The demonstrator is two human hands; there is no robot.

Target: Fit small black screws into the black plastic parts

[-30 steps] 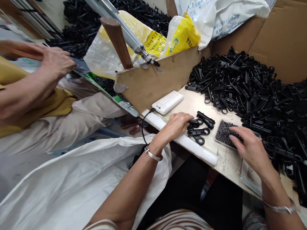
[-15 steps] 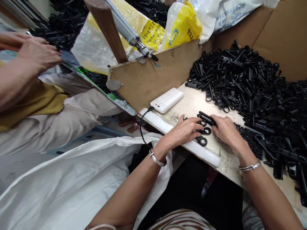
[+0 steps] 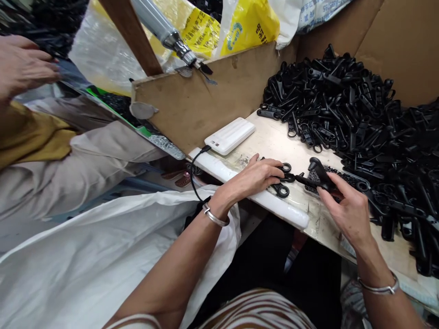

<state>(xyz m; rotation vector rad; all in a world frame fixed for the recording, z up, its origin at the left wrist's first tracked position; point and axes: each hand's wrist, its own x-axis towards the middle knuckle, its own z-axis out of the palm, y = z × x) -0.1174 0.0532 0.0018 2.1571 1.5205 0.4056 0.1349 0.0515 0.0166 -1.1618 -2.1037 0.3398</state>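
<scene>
My left hand [image 3: 256, 176] lies on the table's front edge with its fingers curled over a few black plastic clips [image 3: 284, 179]. My right hand [image 3: 346, 208] pinches one black plastic clip [image 3: 319, 172] and holds it just above a small tray of tiny black parts [image 3: 348, 179]. A large heap of the same black clips [image 3: 356, 114] covers the table to the right and behind. Both wrists wear silver bangles.
A white power bank [image 3: 229, 135] with a black cable lies on the worn table [image 3: 274, 141]. A cardboard wall [image 3: 206, 100] stands behind it. A big white sack [image 3: 103, 256] lies at lower left. Another person's hand [image 3: 20, 64] works at upper left.
My right hand left the tray, reached to the clips by my left hand, then drew back right holding one clip lifted. The view drifted up and right.
</scene>
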